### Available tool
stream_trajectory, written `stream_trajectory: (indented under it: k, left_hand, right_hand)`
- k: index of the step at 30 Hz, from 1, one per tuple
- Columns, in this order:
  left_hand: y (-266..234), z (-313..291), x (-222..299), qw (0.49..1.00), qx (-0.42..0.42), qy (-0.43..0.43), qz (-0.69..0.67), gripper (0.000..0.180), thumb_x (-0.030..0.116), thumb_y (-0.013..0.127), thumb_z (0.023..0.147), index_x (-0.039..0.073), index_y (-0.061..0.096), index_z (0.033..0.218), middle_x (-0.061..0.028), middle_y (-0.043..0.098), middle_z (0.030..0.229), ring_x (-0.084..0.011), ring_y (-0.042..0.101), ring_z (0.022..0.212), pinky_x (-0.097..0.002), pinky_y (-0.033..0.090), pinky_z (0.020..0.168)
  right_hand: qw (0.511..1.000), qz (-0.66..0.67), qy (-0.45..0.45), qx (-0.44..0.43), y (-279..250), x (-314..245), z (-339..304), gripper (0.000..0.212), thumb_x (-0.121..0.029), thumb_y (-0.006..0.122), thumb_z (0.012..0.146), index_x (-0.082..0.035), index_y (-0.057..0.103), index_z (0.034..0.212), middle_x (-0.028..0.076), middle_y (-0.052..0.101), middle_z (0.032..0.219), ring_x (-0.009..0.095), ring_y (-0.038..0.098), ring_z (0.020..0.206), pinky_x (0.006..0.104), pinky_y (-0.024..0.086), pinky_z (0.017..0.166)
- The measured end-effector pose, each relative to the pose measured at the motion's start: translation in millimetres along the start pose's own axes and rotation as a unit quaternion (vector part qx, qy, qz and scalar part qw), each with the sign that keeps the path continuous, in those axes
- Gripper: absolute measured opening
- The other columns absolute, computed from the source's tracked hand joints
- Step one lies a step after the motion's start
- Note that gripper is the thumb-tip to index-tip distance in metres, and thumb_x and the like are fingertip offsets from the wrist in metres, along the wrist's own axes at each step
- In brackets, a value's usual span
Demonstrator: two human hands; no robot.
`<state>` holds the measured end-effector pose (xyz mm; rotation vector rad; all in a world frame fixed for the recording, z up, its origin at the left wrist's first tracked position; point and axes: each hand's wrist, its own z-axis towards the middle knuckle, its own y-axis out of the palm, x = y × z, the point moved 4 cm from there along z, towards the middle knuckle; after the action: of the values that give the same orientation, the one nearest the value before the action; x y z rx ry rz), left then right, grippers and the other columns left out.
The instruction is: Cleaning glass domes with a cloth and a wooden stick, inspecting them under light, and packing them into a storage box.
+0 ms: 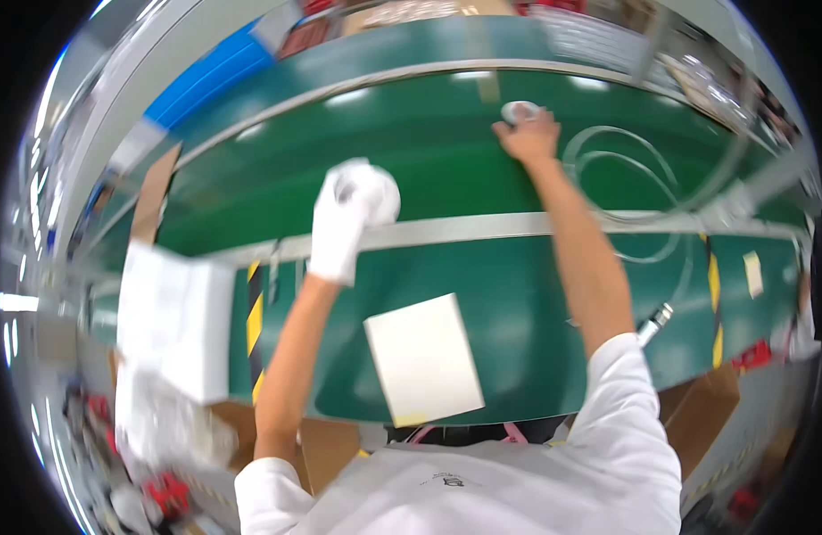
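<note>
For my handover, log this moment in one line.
Left hand: gloved, at blurred white item; Right hand: bare, on small white item; Table: white sheet

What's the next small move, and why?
Probably draw the small white piece nearer with the right hand: that hand is on it, far out over the green surface, while the gloved left hand is at another white item.

green bench | green belt beyond, pale rail between | grey floor, right | white lights, far left
</note>
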<state>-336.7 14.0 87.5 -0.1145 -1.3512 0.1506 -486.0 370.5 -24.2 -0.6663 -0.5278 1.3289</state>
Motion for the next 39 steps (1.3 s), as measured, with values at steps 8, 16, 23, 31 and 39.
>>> stream_trajectory:
  k: [8, 16, 23, 31, 39]
  left_hand:
    - [-153, -257, 30, 0.969, 0.241, -0.047, 0.029, 0.060, 0.025, 0.073, 0.087, 0.001, 0.052, 0.137, -0.0146, 0.062, 0.126, -0.0240, 0.060, 0.115, -0.0368, 0.051, 0.099]
    - [-104, -311, -7, 0.966, 0.230, -0.081, -0.080, 0.055, 0.023, 0.073, 0.089, 0.000, 0.053, 0.136, -0.0143, 0.063, 0.128, -0.0216, 0.059, 0.115, -0.0352, 0.048, 0.104]
    - [-58, -296, 10, 0.986, 0.147, 0.055, 0.061, 0.071, 0.011, 0.084, 0.073, 0.005, 0.052, 0.136, -0.0135, 0.057, 0.136, -0.0278, 0.056, 0.124, -0.0405, 0.046, 0.107]
    - [65, -247, 39, 0.960, -0.021, 0.100, 0.261, 0.066, 0.006, 0.087, 0.073, 0.005, 0.058, 0.133, -0.0132, 0.055, 0.138, -0.0274, 0.057, 0.124, -0.0378, 0.052, 0.099]
    - [69, -251, 7, 0.894, 0.055, 0.264, 0.358, 0.037, 0.005, 0.073, 0.094, -0.004, 0.058, 0.127, -0.0147, 0.066, 0.114, -0.0214, 0.070, 0.097, -0.0301, 0.061, 0.083]
  right_hand:
    - [0.927, 0.309, -0.168, -0.131, -11, -59, -15, 0.013, -0.015, 0.059, 0.097, -0.008, 0.066, 0.106, 0.018, 0.061, 0.111, 0.040, 0.060, 0.106, 0.0477, 0.052, 0.088]
    - [0.881, 0.400, -0.153, -0.201, -116, -64, -76, 0.029, -0.019, 0.074, 0.091, -0.003, 0.056, 0.107, 0.018, 0.056, 0.116, 0.038, 0.057, 0.106, 0.0431, 0.049, 0.091]
    - [0.725, 0.504, -0.381, -0.275, -302, -122, -226, 0.040, -0.023, 0.083, 0.083, -0.005, 0.060, 0.109, 0.018, 0.050, 0.145, 0.041, 0.050, 0.133, 0.0481, 0.041, 0.116]
    - [0.797, 0.596, 0.044, -0.083, -411, 62, -312, 0.034, -0.008, 0.073, 0.087, -0.002, 0.065, 0.120, 0.017, 0.064, 0.131, 0.037, 0.060, 0.123, 0.0483, 0.045, 0.108]
    - [0.768, 0.171, 0.591, 0.177, -407, 436, -617, 0.016, -0.014, 0.062, 0.102, -0.002, 0.063, 0.112, 0.003, 0.068, 0.098, 0.013, 0.063, 0.090, 0.0287, 0.052, 0.083]
